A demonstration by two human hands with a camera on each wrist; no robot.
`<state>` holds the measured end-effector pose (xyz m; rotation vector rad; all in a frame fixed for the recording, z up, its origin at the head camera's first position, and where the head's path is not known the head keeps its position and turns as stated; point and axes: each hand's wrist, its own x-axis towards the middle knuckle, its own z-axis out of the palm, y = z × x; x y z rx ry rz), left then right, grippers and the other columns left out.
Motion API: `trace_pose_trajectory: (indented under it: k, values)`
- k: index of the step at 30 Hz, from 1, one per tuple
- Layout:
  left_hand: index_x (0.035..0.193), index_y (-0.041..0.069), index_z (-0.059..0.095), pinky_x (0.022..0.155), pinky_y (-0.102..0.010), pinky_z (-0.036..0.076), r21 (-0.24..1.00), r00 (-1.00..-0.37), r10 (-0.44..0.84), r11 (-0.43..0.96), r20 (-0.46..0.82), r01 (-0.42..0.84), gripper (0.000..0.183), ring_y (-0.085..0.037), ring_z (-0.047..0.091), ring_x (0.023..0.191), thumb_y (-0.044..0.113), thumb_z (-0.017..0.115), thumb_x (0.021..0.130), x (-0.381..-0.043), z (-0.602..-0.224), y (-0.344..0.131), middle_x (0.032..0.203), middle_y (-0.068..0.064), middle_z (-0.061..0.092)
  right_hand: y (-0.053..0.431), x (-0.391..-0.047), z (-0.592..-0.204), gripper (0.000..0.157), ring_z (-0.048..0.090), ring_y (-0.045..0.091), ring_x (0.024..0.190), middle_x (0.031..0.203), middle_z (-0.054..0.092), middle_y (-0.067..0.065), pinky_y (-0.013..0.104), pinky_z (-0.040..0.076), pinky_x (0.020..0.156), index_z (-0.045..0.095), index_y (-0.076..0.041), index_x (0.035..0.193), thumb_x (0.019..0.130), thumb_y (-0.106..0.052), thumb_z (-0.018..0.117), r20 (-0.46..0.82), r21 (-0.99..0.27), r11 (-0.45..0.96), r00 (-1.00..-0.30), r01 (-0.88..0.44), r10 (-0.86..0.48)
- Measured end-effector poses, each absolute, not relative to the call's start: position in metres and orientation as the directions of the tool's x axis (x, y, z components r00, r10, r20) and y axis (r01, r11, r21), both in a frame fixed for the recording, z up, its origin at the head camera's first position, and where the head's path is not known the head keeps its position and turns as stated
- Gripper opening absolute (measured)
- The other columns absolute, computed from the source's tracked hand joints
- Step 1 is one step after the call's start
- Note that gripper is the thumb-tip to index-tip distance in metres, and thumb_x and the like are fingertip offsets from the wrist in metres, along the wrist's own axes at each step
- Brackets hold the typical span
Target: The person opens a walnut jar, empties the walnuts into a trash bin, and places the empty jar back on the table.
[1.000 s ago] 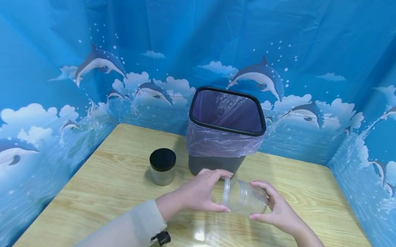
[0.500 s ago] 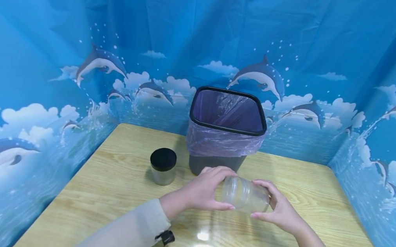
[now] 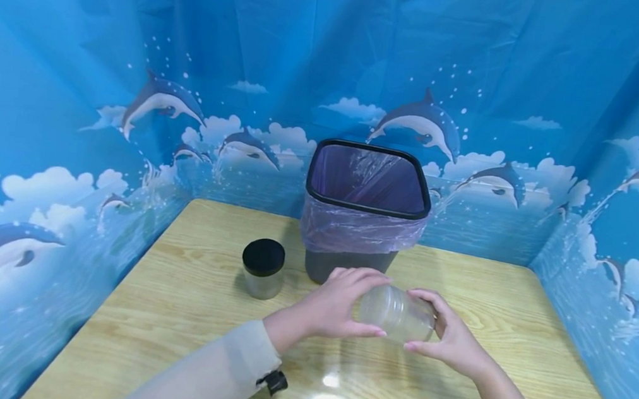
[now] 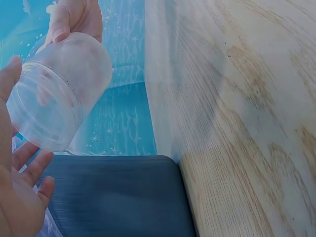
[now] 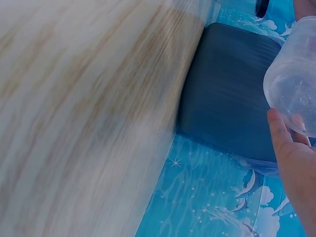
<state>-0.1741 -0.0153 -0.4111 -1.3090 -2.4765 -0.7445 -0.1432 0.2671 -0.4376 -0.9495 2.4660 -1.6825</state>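
A clear plastic jar (image 3: pixel 403 318) lies tilted on its side between both hands, above the table and in front of the bin. My left hand (image 3: pixel 341 303) curves its thumb and fingers round the wide ringed end; in the left wrist view the fingertips (image 4: pixel 34 163) meet the rim. Whether a clear lid covers that end, I cannot tell. The other end is gripped by my right hand (image 3: pixel 452 341), thumb below and fingers above. In the right wrist view the jar's base (image 5: pixel 296 98) faces the camera, and part of the right hand (image 5: pixel 296 163) supports it.
Behind the hands stands a dark grey bin (image 3: pixel 342 266) with a purple liner and black rim (image 3: pixel 375 211). To its left is a second clear jar (image 3: pixel 262 283) with a black lid (image 3: pixel 263 257). Blue dolphin-print curtains (image 3: pixel 274 62) enclose the wooden table (image 3: pixel 186 289).
My left hand has moved right, and its thumb and fingers reach farther over the jar's ringed end. The jar has tilted slightly; the right hand is almost still.
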Motion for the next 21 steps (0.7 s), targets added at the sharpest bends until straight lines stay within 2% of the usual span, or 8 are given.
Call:
trace_pose_trajectory:
  k: [7,21]
  values:
    - [0.151,0.022,0.043,0.105,-0.037,0.037,0.325,-0.576,0.7,0.476,0.422,0.817,0.084,-0.012,0.044,0.134,0.066,0.069,0.083,-0.1737,-0.411,-0.0134,0.148,0.004,0.048,0.2657,-0.1421,-0.4381,0.085,0.052,0.006,0.123,0.14,0.05,-0.004,0.017,0.044,0.1,0.039,0.001,0.145,0.073,0.009,0.083,0.326,-0.85,0.229,-0.816,-0.475,-0.478]
    - [0.151,0.02,0.044,0.102,-0.037,0.038,0.339,-0.602,0.693,0.499,0.396,0.798,0.086,-0.015,0.047,0.131,0.067,0.069,0.082,-0.1722,-0.4109,-0.0098,0.147,0.004,0.049,0.2636,-0.1409,-0.4385,0.085,0.052,0.006,0.123,0.14,0.05,-0.003,0.017,0.043,0.1,0.037,0.004,0.145,0.073,0.013,0.081,0.355,-0.845,0.196,-0.796,-0.498,-0.489]
